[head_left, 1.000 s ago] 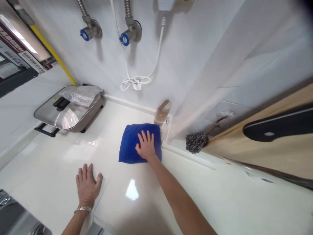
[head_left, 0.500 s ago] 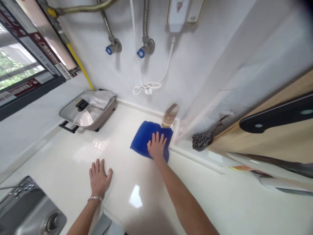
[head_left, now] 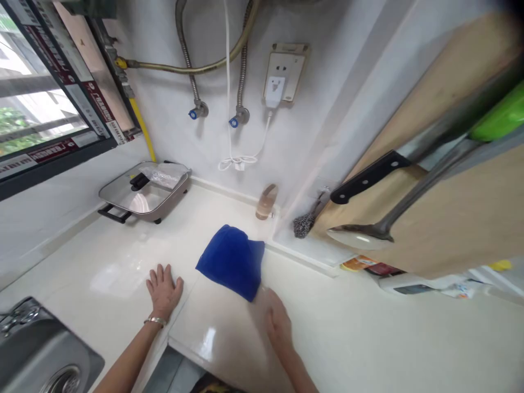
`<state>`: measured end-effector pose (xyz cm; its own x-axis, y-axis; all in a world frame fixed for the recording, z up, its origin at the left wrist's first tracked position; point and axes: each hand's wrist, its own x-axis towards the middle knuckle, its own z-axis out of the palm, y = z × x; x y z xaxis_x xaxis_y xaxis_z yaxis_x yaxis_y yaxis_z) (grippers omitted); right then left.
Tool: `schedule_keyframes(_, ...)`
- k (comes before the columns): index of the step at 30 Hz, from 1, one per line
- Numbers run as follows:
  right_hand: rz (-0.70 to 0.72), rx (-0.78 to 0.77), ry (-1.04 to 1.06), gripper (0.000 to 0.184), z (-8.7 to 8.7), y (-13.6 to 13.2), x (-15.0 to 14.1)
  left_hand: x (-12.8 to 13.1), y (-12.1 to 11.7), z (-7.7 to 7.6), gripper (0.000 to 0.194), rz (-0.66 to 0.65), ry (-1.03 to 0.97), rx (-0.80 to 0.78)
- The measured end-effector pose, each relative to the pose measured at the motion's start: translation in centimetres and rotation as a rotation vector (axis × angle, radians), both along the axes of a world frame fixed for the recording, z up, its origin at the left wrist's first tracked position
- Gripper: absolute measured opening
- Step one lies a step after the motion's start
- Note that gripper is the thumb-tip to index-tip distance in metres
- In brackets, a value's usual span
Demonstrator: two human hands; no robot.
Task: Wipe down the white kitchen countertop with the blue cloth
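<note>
A blue cloth [head_left: 233, 261] lies spread on the white countertop [head_left: 352, 338], its far right corner near the raised ledge by the wall. Just off its near right corner is my right hand [head_left: 280, 325], turned on its side. Motion smears its fingers, so whether they grip or touch the cloth is unclear. My left hand [head_left: 164, 292], with a bracelet [head_left: 155, 321] at the wrist, rests flat on the counter left of the cloth, fingers spread and nothing held. Behind the cloth, a brownish translucent bottle [head_left: 266, 203] stands against the wall.
An electric pan with a glass lid [head_left: 143, 191] sits at the back left. A steel sink [head_left: 61, 349] is at the lower left. Along the right hang a scrubbing brush [head_left: 303, 225], a black-handled knife [head_left: 370, 177] and a ladle [head_left: 364, 237]. A white cord [head_left: 241, 161] dangles at the back.
My right hand, flat on the cloth before, has come back toward me to its near edge. The cloth has shifted toward me, away from the bottle. My left hand stays put; the view has tilted up.
</note>
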<state>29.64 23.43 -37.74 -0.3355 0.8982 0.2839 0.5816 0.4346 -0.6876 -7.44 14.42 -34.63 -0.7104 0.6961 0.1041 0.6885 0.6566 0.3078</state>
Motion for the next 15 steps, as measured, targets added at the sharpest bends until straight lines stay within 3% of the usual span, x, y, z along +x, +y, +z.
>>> schedule_keyframes(3, -0.143, 0.037, -0.057, 0.047, -2.4, -4.0, 8.0, 1.8, 3.5, 0.3, 0.057, -0.251, 0.010, 0.093)
schedule_keyframes(6, -0.185, 0.113, -0.109, 0.044, -4.2, -7.1, 12.6, 5.8, 9.0, 0.3, 0.053, -0.462, -0.052, 0.139)
schedule_keyframes(10, -0.210, 0.197, -0.178, 0.042, -5.1, -8.5, 13.4, 12.3, 15.2, -0.5, 0.055, -0.598, -0.059, 0.169)
schedule_keyframes(13, -0.223, 0.218, -0.229, 0.044, -5.1, -8.5, 12.8, 15.2, 17.0, -1.4, 0.057, -0.607, -0.038, 0.180)
schedule_keyframes(15, -0.225, 0.214, -0.244, 0.045, -5.0, -8.4, 12.7, 15.3, 17.3, -2.0, 0.060, -0.624, -0.017, 0.198)
